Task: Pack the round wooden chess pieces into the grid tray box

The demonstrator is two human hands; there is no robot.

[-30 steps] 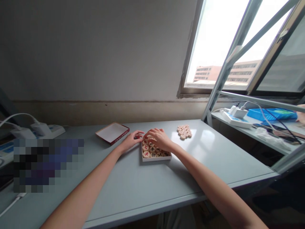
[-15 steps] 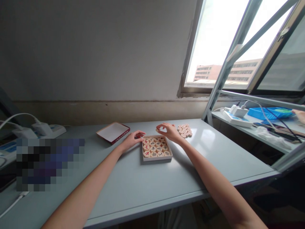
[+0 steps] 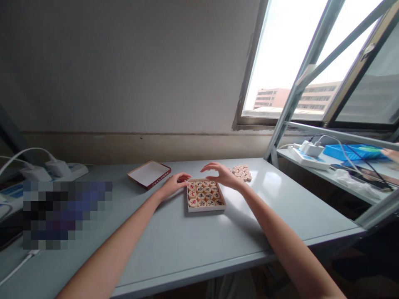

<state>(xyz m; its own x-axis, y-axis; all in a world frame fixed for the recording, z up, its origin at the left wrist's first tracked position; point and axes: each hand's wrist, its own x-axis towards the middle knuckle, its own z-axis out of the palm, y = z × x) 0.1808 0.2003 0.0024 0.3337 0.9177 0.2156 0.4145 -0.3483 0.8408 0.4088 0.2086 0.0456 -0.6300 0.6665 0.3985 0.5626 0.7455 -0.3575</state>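
The **left hand** (image 3: pixel 173 184) is lying open and palm-down, gripping nothing, with its fingertips just beside the near-left corner of a **shallow white box** (image 3: pixel 206 209). The **right hand** (image 3: pixel 223 176) is hovering open above the far edge of the same box, fingers curved and spread, holding nothing visible. The box is sitting between the two hands on a **pale grey table** (image 3: pixel 174 245), and **wooden xiangqi pieces** (image 3: pixel 201 196) are filling it in close rows, red and black characters facing up. A **stack of loose pieces** (image 3: pixel 241 172) is lying just beyond the right hand, overlapping one another. A **red-edged box lid** (image 3: pixel 149 174) is resting upside down to the left of the left hand, well apart from it. Another **person's hand** (image 3: pixel 392 154) is showing at the far right, beyond a **blue tray** (image 3: pixel 352 152).
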